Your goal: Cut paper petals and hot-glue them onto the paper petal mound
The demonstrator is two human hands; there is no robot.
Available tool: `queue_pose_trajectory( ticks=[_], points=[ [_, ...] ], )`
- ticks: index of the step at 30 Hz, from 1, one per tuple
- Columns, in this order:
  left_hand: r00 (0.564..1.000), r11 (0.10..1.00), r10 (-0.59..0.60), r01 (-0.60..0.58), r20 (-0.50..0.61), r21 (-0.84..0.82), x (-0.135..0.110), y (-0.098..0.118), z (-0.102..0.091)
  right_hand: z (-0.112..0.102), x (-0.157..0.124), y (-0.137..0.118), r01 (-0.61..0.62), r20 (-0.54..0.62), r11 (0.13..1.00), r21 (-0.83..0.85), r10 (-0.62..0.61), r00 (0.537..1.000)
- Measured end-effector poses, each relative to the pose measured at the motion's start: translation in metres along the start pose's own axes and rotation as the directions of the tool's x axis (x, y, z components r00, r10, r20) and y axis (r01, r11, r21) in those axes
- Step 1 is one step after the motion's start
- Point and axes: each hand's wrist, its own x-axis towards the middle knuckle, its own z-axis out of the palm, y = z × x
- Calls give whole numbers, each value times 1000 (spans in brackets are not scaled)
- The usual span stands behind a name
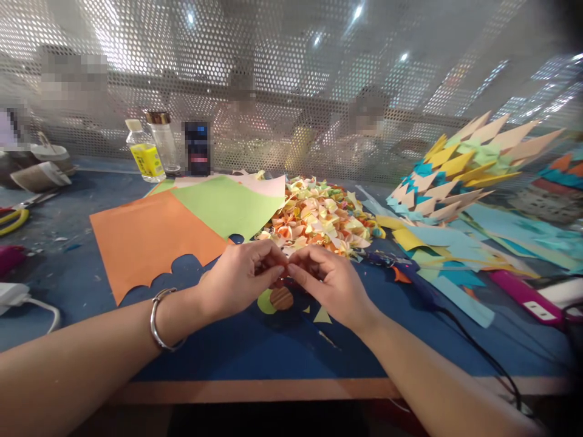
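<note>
Pinching a small, mostly hidden orange-red piece (286, 267) between thumbs and forefingers, the left hand (243, 273) and right hand (336, 284) meet just in front of the paper-petal heap (321, 218), apparently shaping it, the next move calling for even fingertip pressure.

Head-height view, forward and down
</note>
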Motion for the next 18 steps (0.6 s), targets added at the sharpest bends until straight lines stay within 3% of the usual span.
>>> queue_pose_trajectory(
  ticks=[8,13,18],
  points=[
    [994,959,-91,103,54,-264,4,-8,1,-2,0,-2,2,14,1000,-12,-2,1000],
    [968,936,-147,202,202,-288,6,-10,-2,-3,-1,-1,-2,29,1000,4,1,1000],
    [967,919,-159,219,201,-329,6,-7,-3,-3,0,-2,-17,35,1000,12,16,999]
  ],
)
